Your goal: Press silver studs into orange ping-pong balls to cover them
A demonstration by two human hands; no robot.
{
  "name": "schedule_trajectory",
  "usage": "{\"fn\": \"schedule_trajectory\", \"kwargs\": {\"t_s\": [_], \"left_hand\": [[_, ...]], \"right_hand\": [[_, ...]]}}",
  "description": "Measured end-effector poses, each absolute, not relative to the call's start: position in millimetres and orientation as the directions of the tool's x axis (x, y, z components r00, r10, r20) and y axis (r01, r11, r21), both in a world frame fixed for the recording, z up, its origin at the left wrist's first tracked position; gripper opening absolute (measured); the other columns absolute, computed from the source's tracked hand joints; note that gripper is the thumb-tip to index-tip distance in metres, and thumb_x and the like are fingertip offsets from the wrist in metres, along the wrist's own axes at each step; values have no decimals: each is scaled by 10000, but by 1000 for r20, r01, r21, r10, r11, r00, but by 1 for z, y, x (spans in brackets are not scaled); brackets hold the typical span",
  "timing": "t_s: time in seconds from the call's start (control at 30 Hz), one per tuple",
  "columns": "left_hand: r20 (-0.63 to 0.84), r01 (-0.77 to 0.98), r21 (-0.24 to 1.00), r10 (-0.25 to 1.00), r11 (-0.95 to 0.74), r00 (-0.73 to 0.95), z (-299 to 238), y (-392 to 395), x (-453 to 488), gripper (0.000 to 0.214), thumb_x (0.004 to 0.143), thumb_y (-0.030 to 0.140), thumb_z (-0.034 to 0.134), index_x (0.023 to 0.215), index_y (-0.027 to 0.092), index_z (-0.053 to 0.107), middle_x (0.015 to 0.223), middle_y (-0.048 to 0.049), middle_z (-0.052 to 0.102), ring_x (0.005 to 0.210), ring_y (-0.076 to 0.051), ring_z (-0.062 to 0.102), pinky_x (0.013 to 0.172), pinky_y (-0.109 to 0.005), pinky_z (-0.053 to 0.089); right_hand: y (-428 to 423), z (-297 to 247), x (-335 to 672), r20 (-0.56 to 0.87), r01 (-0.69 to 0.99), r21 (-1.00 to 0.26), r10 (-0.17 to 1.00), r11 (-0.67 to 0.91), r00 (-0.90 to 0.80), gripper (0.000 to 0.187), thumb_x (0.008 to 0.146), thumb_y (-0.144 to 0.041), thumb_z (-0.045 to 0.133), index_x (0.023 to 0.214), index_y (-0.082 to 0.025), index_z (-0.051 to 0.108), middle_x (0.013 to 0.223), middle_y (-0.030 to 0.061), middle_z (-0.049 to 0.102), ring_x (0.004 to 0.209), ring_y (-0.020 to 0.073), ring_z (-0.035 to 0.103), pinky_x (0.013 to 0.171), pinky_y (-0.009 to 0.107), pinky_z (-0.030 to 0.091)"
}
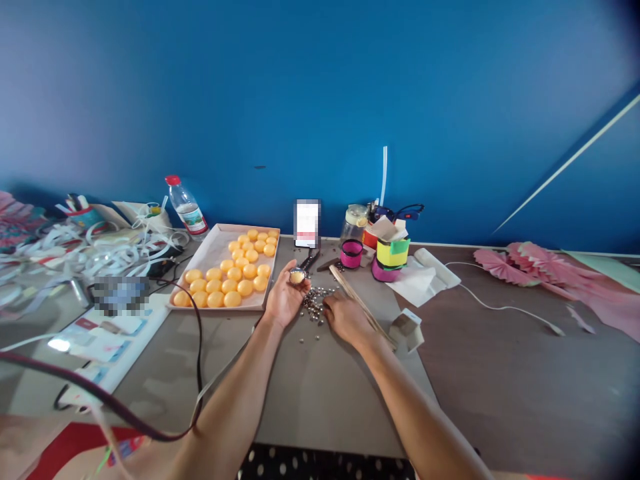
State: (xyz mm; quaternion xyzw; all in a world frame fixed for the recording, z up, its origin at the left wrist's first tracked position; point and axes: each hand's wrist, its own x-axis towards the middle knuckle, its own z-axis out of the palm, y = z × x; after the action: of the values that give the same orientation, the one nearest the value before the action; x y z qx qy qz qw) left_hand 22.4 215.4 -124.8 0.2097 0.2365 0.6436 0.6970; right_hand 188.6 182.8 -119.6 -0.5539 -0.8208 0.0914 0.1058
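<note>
While the tray [210, 257] by the bench's [320, 400] back edge looks half filled with domes [230, 287], the left hand [284, 300] pinches another dome [297, 276] beside it and the right hand [345, 319] lies curled on loose beads [314, 301], grip unclear.

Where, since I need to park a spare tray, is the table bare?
Bare tabletop lies right of the right hand, from the white cable to the near edge, and between the forearms. Crowded: metal beads by the left hand, tray of yellow balls, paper strips, tape rolls.

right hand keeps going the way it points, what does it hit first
Probably the small metal beads ahead of the right hand; beyond them, the left hand holding a yellow ball.
</note>
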Motion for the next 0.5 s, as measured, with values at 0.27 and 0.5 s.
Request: {"fn": "schedule_trajectory", "kwargs": {"t_s": [0.27,0.5], "left_hand": [[-69,-757,637,989,145,130,-123,212,25,443,776,253,672,1193,205,528,791,-24,646,723,-166,646,711,-308,517],[-74,-758,630,985,168,157,-126,213,22,406,775,317,690,1136,176,570,787,-22,642,641,-135,620,623,-261,518]], "right_hand": [[197,-149,188,292,818,-428,915,384,-277,210,890,-173,438,833,-178,640,856,75,664,795,181,612,705,272,428],[200,-161,189,403,634,-655,900,411,-168,164,842,-181,477,856,-194,639,863,68,690,820,192,632,747,289,467]]}}
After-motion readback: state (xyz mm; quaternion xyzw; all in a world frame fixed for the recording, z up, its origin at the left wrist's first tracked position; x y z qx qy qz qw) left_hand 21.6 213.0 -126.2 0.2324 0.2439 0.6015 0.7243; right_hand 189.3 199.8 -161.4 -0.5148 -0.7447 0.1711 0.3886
